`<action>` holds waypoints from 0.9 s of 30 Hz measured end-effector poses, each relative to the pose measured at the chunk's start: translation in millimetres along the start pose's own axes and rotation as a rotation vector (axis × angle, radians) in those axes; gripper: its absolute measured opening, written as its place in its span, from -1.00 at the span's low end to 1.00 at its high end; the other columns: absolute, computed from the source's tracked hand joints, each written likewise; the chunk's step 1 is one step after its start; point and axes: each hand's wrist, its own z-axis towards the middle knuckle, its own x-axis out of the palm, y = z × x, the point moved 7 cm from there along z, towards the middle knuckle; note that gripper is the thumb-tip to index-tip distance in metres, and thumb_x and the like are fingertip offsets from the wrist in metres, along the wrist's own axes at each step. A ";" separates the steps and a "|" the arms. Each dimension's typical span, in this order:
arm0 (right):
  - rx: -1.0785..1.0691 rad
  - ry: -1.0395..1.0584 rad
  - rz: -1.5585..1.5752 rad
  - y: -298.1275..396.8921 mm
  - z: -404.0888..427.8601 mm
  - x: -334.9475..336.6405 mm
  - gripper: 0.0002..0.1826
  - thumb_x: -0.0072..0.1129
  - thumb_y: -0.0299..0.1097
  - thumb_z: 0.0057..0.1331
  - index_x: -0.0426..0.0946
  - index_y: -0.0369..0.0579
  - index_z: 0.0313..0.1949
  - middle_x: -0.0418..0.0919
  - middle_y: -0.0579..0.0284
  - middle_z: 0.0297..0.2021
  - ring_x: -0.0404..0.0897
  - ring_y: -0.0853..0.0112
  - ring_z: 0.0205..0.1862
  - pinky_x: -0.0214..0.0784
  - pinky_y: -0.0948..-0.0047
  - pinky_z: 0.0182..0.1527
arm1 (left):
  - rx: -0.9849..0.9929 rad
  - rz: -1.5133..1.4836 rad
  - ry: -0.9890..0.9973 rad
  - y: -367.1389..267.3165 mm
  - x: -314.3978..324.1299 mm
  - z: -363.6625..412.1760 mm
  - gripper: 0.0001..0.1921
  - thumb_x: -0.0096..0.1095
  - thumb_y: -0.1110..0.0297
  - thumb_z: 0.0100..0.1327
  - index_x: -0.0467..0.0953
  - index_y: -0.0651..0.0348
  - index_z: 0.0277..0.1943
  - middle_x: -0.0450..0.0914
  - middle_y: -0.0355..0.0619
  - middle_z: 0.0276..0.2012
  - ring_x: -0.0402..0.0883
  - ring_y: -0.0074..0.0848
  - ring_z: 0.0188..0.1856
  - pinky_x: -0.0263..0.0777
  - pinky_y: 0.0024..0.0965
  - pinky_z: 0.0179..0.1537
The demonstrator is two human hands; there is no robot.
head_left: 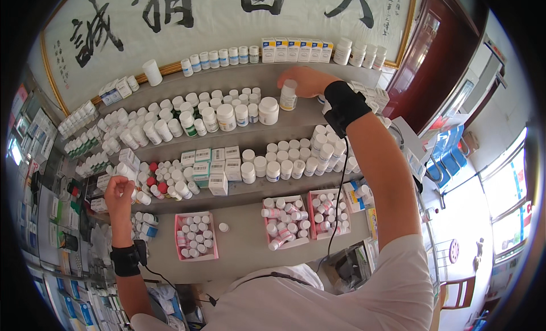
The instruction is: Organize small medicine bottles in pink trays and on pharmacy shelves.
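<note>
My right hand (309,81) reaches to an upper shelf step, its fingers around the cap end of a white pill bottle (288,100) with a yellowish label. That bottle stands upright or nearly so, to the right of a wide white jar (268,111). Over on the left, my left hand (118,198) is raised with curled fingers in front of the lower step. A white bottle (125,170) shows just beyond its fingertips; whether they touch it cannot be told. Small bottles with red caps (162,187) stand to the right of this hand.
Stepped grey shelves (239,142) hold many white bottles and stacked medicine cartons (218,184). On the counter (239,254) are a pink-edged box (215,245) of small bottles, a lone bottle (224,227) and two more filled boxes (294,246). A black cable (339,194) hangs from my right wrist strap.
</note>
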 end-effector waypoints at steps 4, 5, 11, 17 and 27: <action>-0.015 0.019 -0.026 -2.2 -1.9 3.1 -0.52 0.03 -0.63 0.15 0.63 0.03 0.05 0.55 0.07 0.17 0.51 0.10 0.23 0.40 0.21 0.24 | 0.000 -0.012 0.030 2.5 6.4 4.0 -0.89 0.36 0.47 0.33 0.53 0.14 -0.16 0.53 -0.38 -0.35 0.45 -0.78 -0.33 0.23 -0.61 -0.43; -0.011 0.019 -0.024 -1.1 -2.1 3.2 -0.52 0.03 -0.63 0.15 0.63 0.03 0.05 0.55 0.07 0.17 0.51 0.10 0.23 0.40 0.21 0.24 | -0.004 -0.006 0.030 3.1 6.0 4.5 -0.89 0.35 0.47 0.34 0.53 0.14 -0.16 0.53 -0.38 -0.35 0.44 -0.78 -0.34 0.22 -0.61 -0.43; -0.106 -0.020 0.074 4.6 -9.7 -2.4 -0.63 0.28 -0.38 0.18 0.66 -0.03 0.02 0.61 0.00 0.11 0.55 0.09 0.21 0.43 0.21 0.20 | -0.009 -0.025 0.043 3.6 8.8 7.0 -0.89 0.36 0.47 0.34 0.53 0.15 -0.16 0.53 -0.37 -0.36 0.44 -0.78 -0.34 0.22 -0.61 -0.42; 0.180 -0.137 -0.097 5.1 -10.3 -7.4 -0.42 0.40 -0.06 0.20 0.62 -0.14 0.12 0.65 -0.09 0.05 0.59 0.00 0.15 0.42 0.17 0.22 | -0.006 -0.046 0.054 17.7 4.2 12.1 -0.88 0.36 0.45 0.35 0.52 0.16 -0.15 0.54 -0.36 -0.35 0.45 -0.78 -0.34 0.23 -0.62 -0.42; 0.003 -0.289 -0.013 21.2 15.9 1.4 -0.48 0.41 -0.18 0.11 0.51 -0.21 -0.02 0.64 -0.14 -0.02 0.60 -0.03 0.10 0.44 0.12 0.13 | -0.023 -0.065 0.069 15.2 5.6 5.2 -0.86 0.35 0.43 0.35 0.52 0.17 -0.12 0.59 -0.31 -0.33 0.55 -0.73 -0.31 0.33 -0.59 -0.41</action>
